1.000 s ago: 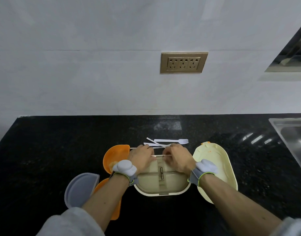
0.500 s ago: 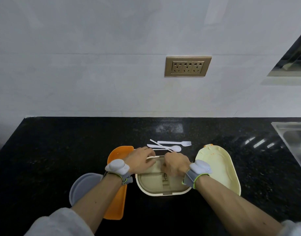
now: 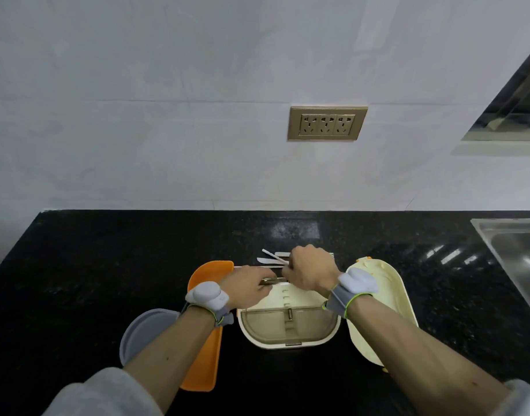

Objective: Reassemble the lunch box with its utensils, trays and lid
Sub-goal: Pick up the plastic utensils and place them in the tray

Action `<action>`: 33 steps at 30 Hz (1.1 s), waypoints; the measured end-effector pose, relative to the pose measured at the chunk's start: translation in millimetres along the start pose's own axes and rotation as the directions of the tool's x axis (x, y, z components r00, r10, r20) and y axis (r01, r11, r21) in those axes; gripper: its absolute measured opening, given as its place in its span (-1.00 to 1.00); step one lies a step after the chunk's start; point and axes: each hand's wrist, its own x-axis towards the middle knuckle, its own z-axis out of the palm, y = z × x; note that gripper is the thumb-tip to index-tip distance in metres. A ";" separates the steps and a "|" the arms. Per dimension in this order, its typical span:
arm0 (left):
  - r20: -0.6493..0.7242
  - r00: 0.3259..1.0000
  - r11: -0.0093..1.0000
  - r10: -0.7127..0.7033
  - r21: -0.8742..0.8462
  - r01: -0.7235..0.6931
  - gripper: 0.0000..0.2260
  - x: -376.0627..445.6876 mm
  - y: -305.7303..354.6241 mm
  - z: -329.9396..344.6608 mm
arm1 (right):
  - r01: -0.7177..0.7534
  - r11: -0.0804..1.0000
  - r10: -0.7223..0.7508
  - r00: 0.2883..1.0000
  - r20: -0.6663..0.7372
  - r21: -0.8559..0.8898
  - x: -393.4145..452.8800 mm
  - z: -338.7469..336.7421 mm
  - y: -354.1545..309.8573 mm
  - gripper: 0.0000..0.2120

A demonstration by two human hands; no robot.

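I am on the utensil step: my left hand (image 3: pixel 248 288) pinches a thin rod, probably a chopstick, at the far rim of the cream lunch box (image 3: pixel 287 325) on the table (image 3: pixel 78 265). My right hand (image 3: pixel 313 270) curls over the white utensils (image 3: pixel 271 259) behind it; whether it grips one I cannot tell. Next I should seat each piece, then trays, then lid (image 3: pixel 383 301)

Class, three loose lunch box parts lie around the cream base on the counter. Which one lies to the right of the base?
The cream lid: it lies right of the base, under the right forearm. The orange tray and the grey lid both lie to the left.
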 end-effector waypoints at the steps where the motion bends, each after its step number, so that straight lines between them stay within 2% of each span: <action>1: 0.000 1.000 0.999 -0.026 -0.028 0.026 -0.70 1.1 -1.7 -1.7 | -0.026 0.999 0.028 0.999 -0.042 0.043 2.4 -1.4 3.0 -0.67; 5: -0.027 0.994 0.992 -0.103 -0.075 0.101 -0.74 6.5 -10.1 -6.9 | -0.137 0.964 0.163 0.982 -0.099 0.230 12.9 -4.7 21.6 -0.68; 10: -0.052 0.988 0.984 -0.149 -0.111 0.142 -0.82 10.7 -14.6 -12.9 | -0.198 0.874 0.228 0.974 -0.014 0.444 32.6 5.0 50.3 -0.71; 14: 0.001 0.985 0.971 -0.175 -0.163 0.173 -0.74 10.0 -16.6 -16.3 | -0.300 0.794 0.319 0.946 0.059 0.529 46.6 15.6 71.8 -0.75; 20: 0.029 0.988 0.954 -0.149 -0.258 0.151 -0.69 11.2 -20.0 -15.4 | -0.379 0.765 0.365 0.921 0.135 0.521 69.5 29.6 97.3 -0.80; 25: 0.060 0.985 0.937 -0.163 -0.304 0.174 -0.65 13.9 -23.9 -14.6 | -0.405 0.790 0.368 0.914 0.172 0.460 88.3 34.0 103.9 -0.77; 29: 0.078 0.979 0.933 -0.186 -0.297 0.201 -0.52 16.1 -20.4 -16.8 | -0.448 0.805 0.396 0.894 0.210 0.389 96.3 39.2 106.8 -0.67; 33: 0.063 0.981 0.937 -0.185 -0.291 0.195 -0.52 20.3 -24.6 -12.2 | -0.451 0.824 0.395 0.891 0.224 0.343 97.5 45.7 106.9 -0.66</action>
